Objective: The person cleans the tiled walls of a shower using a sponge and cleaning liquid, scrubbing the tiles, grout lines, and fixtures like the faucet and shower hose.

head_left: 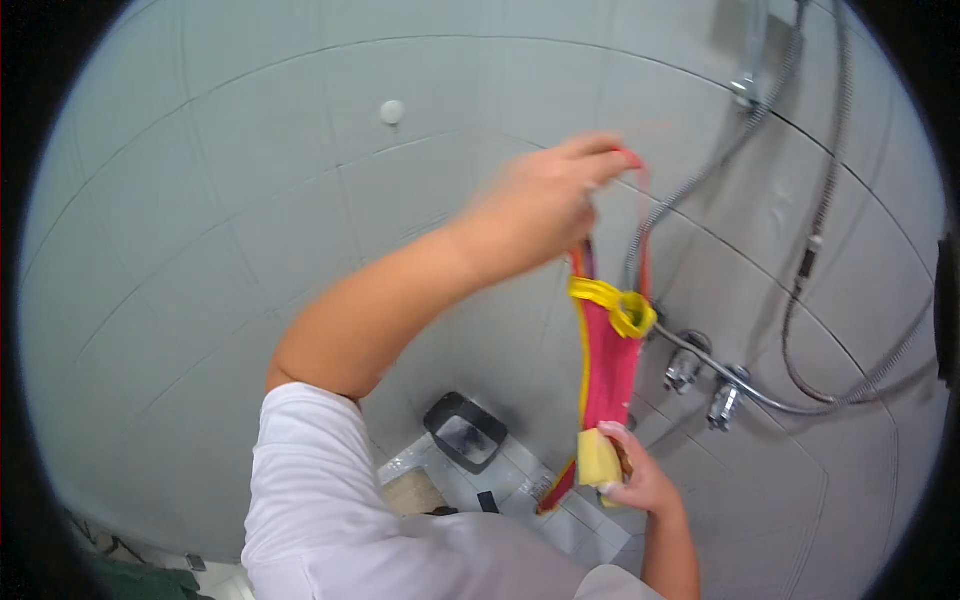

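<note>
My left hand (545,205), slightly blurred and raised in front of the tiled wall, is closed on the thin red cord at the top of a pink fabric strap (606,370) with yellow edging. The strap hangs down from it, with a yellow plastic ring-like fitting (630,314) near its upper part. Lower down, my right hand (643,480) is closed around a yellow sponge (597,458), which lies against the strap. Part of the sponge is hidden by my fingers. The strap's lower end (556,488) shows below, to the left of the sponge.
Chrome taps (686,362) and a looping metal shower hose (720,160) are on the wall at the right. Below, a dark-rimmed grey container (466,432) stands by a tan object (412,493) on the tiled floor (585,520). A white knob (392,112) is on the wall.
</note>
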Motion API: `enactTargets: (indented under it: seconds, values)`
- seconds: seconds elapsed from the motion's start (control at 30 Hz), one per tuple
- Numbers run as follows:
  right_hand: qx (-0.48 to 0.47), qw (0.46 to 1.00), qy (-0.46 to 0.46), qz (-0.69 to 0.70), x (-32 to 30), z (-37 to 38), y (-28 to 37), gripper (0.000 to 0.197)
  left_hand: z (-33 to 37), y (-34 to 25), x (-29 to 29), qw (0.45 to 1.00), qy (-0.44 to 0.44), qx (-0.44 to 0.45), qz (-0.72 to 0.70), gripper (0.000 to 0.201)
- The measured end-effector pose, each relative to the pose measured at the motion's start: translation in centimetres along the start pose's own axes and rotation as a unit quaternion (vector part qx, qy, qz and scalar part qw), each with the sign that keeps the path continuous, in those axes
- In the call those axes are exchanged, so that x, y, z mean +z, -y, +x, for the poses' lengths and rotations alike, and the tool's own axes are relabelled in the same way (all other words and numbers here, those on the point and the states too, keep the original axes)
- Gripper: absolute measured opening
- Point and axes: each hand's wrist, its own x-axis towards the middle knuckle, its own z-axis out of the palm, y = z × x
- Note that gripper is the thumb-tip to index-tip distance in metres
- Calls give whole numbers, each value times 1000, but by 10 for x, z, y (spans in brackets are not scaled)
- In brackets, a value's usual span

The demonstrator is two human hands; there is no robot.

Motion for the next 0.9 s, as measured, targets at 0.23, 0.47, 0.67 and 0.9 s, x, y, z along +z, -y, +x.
enactTargets:
  seconds: [0.23, 0.47, 0.67, 0.9]
  values:
    - [11, 976, 132, 171, 64, 150, -46, 76, -60, 183, -44, 941, 140, -285, 116, 21]
    - [8, 977, 59, 206, 90, 291, -60, 71, -49, 263, -62, 904, 172, -168, 354, 25]
    - [75, 988, -2, 132, 113, 355, -99, 68, -38, 267, -64, 827, 354, -81, 430, 17]
    - [123, 990, -14, 73, 129, 369, -113, 68, -48, 293, -58, 839, 360, 36, 406, 12]
